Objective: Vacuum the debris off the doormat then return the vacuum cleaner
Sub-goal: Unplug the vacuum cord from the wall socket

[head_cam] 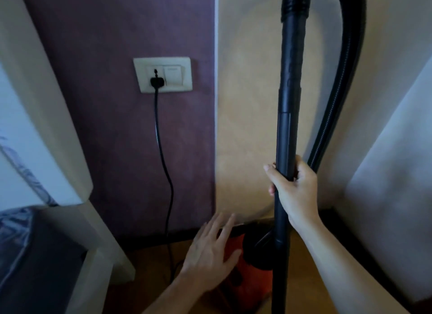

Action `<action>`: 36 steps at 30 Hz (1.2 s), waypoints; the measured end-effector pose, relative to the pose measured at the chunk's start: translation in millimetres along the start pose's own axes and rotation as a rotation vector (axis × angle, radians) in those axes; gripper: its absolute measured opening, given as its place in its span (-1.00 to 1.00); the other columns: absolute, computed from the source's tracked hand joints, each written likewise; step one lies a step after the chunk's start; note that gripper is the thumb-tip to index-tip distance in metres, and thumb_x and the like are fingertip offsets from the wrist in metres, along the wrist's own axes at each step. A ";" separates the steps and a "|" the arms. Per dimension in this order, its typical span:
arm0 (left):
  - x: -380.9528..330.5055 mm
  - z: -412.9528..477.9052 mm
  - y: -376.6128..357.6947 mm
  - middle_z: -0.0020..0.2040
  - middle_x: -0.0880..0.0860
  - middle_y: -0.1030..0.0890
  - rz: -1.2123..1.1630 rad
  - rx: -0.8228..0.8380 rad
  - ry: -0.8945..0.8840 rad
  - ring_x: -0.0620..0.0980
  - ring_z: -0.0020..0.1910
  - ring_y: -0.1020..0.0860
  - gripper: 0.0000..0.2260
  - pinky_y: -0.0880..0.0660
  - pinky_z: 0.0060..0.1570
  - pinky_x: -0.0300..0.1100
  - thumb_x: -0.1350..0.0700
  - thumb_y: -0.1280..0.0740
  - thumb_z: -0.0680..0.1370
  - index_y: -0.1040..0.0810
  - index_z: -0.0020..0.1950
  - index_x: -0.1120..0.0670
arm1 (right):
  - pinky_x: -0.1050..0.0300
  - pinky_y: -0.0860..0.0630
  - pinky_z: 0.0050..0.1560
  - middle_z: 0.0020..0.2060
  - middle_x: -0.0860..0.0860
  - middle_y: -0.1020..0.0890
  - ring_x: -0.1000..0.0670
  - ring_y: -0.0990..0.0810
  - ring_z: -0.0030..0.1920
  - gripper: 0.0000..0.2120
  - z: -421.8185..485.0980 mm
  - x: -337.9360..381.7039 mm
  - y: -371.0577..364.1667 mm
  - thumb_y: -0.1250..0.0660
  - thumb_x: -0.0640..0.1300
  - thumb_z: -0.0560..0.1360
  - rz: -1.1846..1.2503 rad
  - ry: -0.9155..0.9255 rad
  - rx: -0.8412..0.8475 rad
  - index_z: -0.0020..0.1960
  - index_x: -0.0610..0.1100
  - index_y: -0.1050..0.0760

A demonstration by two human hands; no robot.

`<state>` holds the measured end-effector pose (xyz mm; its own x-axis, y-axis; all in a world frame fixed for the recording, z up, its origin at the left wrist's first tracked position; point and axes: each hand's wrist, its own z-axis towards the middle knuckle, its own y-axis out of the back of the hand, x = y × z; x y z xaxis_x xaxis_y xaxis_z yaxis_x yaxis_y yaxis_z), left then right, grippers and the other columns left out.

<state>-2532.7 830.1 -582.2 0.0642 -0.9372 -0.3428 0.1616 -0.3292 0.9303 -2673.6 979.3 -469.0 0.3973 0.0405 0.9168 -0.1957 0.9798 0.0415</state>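
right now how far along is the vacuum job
Done: cannot tell, the doormat is out of view. In hand: the right hand grips the wand upright while the open left hand hovers over the red vacuum body. Left: the plug sits in the wall socket, so unplugging and putting it away likely remain.

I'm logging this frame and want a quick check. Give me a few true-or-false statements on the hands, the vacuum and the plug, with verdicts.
1. The right hand grips the vacuum tube. True.
2. The left hand holds the power cord. False: its fingers are straight, by the red vacuum body, away from the cord.
3. The plug sits in the wall socket plate. True.
4. The hose lies coiled on the floor. False: it arcs down beside the tube.
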 end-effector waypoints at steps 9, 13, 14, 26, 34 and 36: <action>-1.1 32.5 182.1 0.51 0.08 -0.35 0.240 -0.683 -0.129 0.07 0.51 -0.30 -0.40 -0.28 0.46 0.05 -0.08 -0.30 0.52 -0.33 0.53 0.06 | 0.07 -0.52 -0.45 -0.38 -0.08 -0.54 -0.12 -0.55 -0.46 -0.86 7.3 44.1 -45.0 -0.48 -0.21 0.54 0.096 -0.008 -0.002 -0.08 -0.19 -0.52; 18.2 49.1 234.5 0.45 0.06 -0.42 0.317 -0.808 0.006 0.09 0.43 -0.38 -0.41 -0.36 0.38 0.08 -0.12 -0.28 0.51 -0.37 0.50 0.06 | 0.14 -0.51 -0.45 -0.38 -0.16 -0.54 -0.10 -0.55 -0.47 -0.86 8.1 47.0 -58.4 -0.47 -0.22 0.55 0.096 0.001 0.028 -0.07 -0.21 -0.51; 24.1 54.0 242.8 0.43 0.05 -0.43 0.322 -0.816 0.051 0.08 0.40 -0.40 -0.42 -0.40 0.34 0.07 -0.14 -0.28 0.51 -0.37 0.49 0.05 | 0.14 -0.52 -0.45 -0.38 -0.13 -0.53 -0.09 -0.55 -0.46 -0.86 7.9 46.1 -61.0 -0.47 -0.23 0.56 0.104 0.003 0.040 -0.06 -0.21 -0.51; 50.7 88.0 273.5 0.16 -0.06 -0.57 0.104 -0.842 0.327 0.05 0.03 -0.60 -0.50 -0.54 -0.11 -0.05 -0.24 -0.29 0.50 -0.39 0.34 -0.01 | 0.22 -0.50 -0.50 -0.45 -0.11 -0.60 -0.04 -0.58 -0.52 -0.84 0.9 31.2 -79.1 -0.51 -0.17 0.52 -0.038 0.021 0.048 -0.05 -0.10 -0.53; 54.3 116.3 280.9 -0.11 -0.05 -0.66 -0.094 -0.797 0.481 0.06 -0.12 -0.62 -0.60 -0.46 -0.21 -0.11 -0.24 -0.31 0.49 -0.41 0.13 0.02 | 0.29 -0.46 -0.51 -0.49 -0.12 -0.56 0.01 -0.53 -0.56 -0.86 -0.8 29.9 -83.7 -0.48 -0.22 0.54 -0.015 0.054 0.069 -0.07 -0.16 -0.51; 56.0 123.7 281.0 -0.20 -0.03 -0.67 -0.197 -0.782 0.509 0.00 -0.22 -0.65 -0.64 -0.55 -0.18 -0.10 -0.24 -0.31 0.48 -0.44 0.01 0.04 | 0.30 -0.46 -0.50 -0.51 -0.14 -0.56 0.01 -0.53 -0.57 -0.84 -1.8 27.2 -85.3 -0.48 -0.20 0.54 -0.031 0.072 0.077 -0.11 -0.17 -0.49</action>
<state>-2605.5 670.8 -323.8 0.3570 -0.6498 -0.6711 0.8161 -0.1327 0.5625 -2644.5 897.2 -448.4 0.4670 0.0269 0.8839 -0.2497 0.9629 0.1027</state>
